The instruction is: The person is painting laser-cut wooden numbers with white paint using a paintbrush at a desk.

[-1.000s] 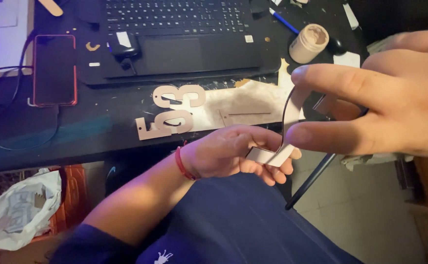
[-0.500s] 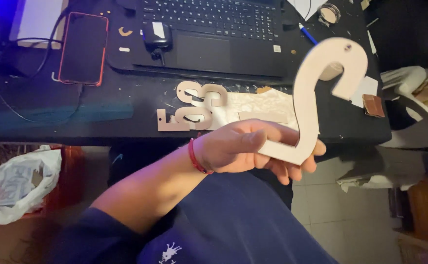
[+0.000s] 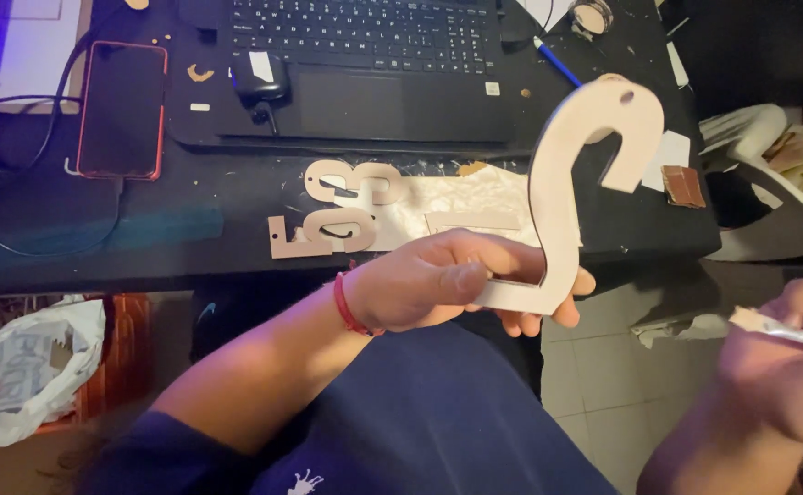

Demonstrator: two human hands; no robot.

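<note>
My left hand [image 3: 447, 280] grips the base of a pale wooden cut-out shaped like a numeral [image 3: 574, 174], holding it upright over my lap in front of the black desk [image 3: 172, 238]. A small hole shows near its curled top. My right hand [image 3: 777, 376] sits low at the right edge, closed around a thin pale stick-like tool [image 3: 786, 332] whose far end is out of view. The two hands are apart.
Other wooden numeral cut-outs [image 3: 337, 215] lie on the desk by a crumpled paper sheet [image 3: 456, 206]. Behind are a laptop [image 3: 365, 64], a red-cased phone [image 3: 124, 108], a blue pen [image 3: 557, 62] and a sandpaper scrap [image 3: 683, 185]. A plastic bag [image 3: 25, 367] is lower left.
My right hand has dropped from in front of the camera to the lower right with the thin tool. The wooden cut-out, hidden a second ago, now stands in full view.
</note>
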